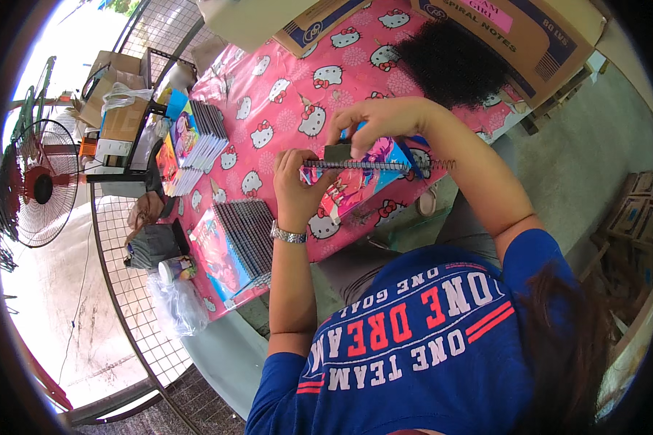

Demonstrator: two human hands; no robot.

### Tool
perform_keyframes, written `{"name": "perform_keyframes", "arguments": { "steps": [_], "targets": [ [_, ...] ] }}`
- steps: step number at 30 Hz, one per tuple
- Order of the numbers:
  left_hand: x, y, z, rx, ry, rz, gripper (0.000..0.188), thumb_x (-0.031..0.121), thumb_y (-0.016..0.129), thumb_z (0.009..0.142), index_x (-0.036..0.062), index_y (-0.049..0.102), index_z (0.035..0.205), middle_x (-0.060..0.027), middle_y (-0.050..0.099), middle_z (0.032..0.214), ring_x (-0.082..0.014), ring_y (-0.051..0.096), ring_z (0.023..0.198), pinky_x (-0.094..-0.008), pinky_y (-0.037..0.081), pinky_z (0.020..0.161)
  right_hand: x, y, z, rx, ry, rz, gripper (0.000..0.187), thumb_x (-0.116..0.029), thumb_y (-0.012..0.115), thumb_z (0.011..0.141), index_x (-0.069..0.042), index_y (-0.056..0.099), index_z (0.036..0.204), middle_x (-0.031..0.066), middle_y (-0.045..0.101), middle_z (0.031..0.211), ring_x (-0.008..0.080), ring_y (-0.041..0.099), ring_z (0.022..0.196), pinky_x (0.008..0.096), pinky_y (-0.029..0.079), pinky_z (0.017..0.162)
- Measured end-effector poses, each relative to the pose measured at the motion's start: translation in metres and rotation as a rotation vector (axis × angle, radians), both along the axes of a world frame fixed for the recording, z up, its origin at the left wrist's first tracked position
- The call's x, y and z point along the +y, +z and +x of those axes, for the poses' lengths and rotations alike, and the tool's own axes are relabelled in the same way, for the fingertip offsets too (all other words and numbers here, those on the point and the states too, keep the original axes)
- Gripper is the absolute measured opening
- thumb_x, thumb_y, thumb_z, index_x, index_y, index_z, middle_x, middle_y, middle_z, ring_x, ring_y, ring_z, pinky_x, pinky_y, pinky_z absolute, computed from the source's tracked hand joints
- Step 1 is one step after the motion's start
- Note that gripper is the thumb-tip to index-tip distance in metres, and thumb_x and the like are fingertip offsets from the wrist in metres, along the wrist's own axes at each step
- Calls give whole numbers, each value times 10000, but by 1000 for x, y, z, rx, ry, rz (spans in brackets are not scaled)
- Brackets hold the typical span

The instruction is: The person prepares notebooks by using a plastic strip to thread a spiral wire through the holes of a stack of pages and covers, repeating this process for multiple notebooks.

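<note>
Sitting close to the near edge of the pink-clothed surface (283,80): notebook (359,190), with its front corner lying near that edge. Edge is running past below it, from about 7 o'clock round to 2. Wire coil (442,164) is sticking out of the spine's end at 3 o'clock, beyond the cover. Clock directions are counting from the notebook.

Open cloth is showing toward 11 o'clock, the widest free patch. Room is tightening elsewhere: heap of black coils (450,65) is spreading at 1 o'clock, big cardboard box (519,54) is standing just past it, bound notebook stack (243,243) is filling 8 o'clock, second notebook stack (196,141) is lying fanned toward 9–10. Plastic bag (175,308) is hanging at the surface's edge, 8 o'clock, well apart.

Left hand (297,177) is coming up from 7 o'clock, forearm nearly straight, watch (289,233) on wrist; its fingers are closing on the notebook's 9 o'clock end, thumb on the near side. Right hand (384,119) is reaching in from 3 o'clock, elbow out wide, wrist bending inward; its fingers are curling down around a dark block (336,153) at the spine, partly spread, can't tell whether gripping it.
</note>
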State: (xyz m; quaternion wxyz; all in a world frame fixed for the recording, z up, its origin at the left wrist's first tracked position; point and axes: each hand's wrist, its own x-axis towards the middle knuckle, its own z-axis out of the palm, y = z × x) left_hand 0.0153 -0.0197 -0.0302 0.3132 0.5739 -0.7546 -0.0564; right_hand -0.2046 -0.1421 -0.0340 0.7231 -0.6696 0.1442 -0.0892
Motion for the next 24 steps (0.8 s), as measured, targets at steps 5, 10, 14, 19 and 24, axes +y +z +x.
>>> {"name": "perform_keyframes", "arguments": {
  "steps": [5,10,14,19,24],
  "targets": [
    [-2,-3,16,145,43,0,332,95,859,664,30,630,895,-78,646,894,-259,586,849,-368,471,745,-3,-7,9,-200,-37,182,403,-187,709,756,-25,664,1123,31,634,1052,114,571,978,266,448,866],
    [-3,-6,24,228,38,166,283,52,835,701,17,640,903,-77,642,890,-209,604,782,-311,490,687,-10,-15,23,-209,-12,38,403,-196,703,768,-5,656,1120,47,661,1049,108,608,978,254,466,875],
    [-4,-1,23,287,-31,188,271,17,819,706,0,644,913,-67,640,873,-168,609,757,-289,494,657,-12,-18,24,-115,-8,13,453,-220,723,733,-4,662,1127,65,615,1143,158,577,1035,296,430,940],
    [-4,-4,27,306,-42,210,246,9,806,735,-5,649,924,-67,648,869,-161,610,712,-274,503,650,-6,-19,22,-282,56,170,431,-211,708,747,6,665,1117,73,626,1097,164,596,1008,304,435,932],
    [1,-7,29,410,9,298,227,-10,777,784,-16,653,973,-54,679,889,-117,627,753,-254,524,691,4,-9,26,-461,14,281,340,-239,673,797,12,685,1026,53,672,909,133,639,883,277,499,806]
  ]
}}
